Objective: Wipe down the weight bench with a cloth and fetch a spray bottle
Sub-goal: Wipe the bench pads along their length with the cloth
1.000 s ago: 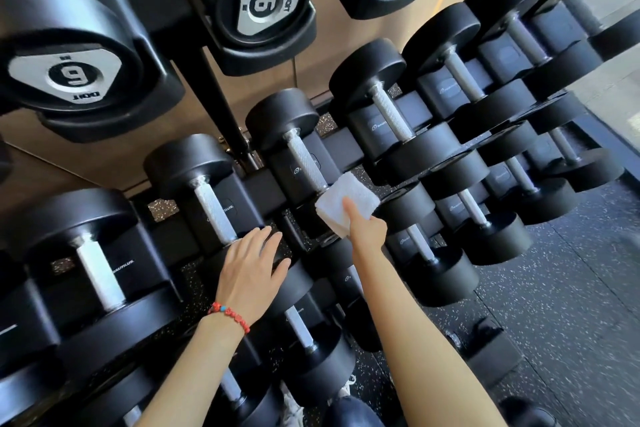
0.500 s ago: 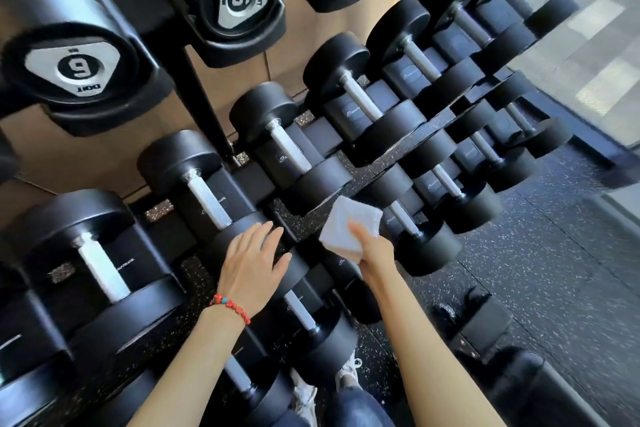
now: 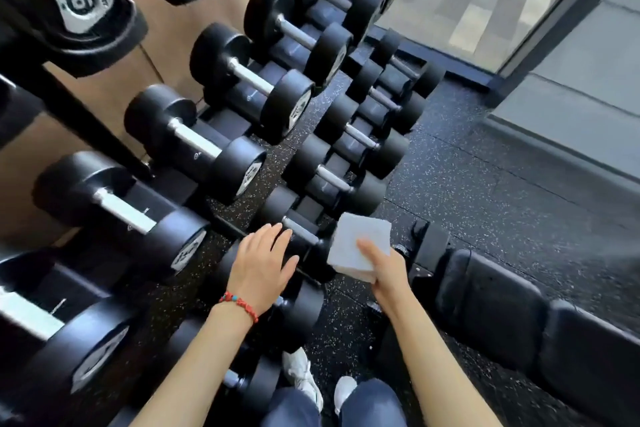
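As two hands (image 3: 258, 263) (image 3: 389, 270) hover, one cloth (image 3: 356, 241).

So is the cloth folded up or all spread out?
Folded. The cloth is a neat thick square with stacked layers along its edge, pinched in the right hand.

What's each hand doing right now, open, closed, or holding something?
Left hand: open, fingers straight, resting on a dumbbell on the rack.
Right hand: closed on the folded white cloth, thumb on top.
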`<state>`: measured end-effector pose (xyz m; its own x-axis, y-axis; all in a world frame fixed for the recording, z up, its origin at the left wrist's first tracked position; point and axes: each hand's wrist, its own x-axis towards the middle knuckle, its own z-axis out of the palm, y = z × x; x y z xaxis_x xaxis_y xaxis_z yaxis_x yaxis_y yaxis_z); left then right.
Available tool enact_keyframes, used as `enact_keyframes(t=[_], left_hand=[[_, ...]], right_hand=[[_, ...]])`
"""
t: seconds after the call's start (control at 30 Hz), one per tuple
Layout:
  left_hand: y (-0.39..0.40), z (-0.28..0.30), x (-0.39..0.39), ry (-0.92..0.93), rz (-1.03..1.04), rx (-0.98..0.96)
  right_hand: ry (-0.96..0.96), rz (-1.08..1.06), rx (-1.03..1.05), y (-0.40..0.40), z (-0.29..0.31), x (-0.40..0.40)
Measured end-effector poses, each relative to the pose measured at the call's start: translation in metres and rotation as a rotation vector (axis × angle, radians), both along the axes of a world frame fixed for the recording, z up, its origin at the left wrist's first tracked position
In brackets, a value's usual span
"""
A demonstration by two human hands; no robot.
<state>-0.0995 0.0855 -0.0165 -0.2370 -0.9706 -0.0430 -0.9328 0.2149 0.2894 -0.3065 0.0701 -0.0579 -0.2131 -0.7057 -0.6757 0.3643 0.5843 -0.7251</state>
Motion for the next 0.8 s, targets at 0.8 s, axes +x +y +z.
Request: enact_keyframes(t=[0.8], left_hand=[[0.098,-0.023,-0.348,-0.014,-0.443,-0.004]], right_hand=[[0.330,-0.314,-0.114,0.222,-0.006,-0.339]])
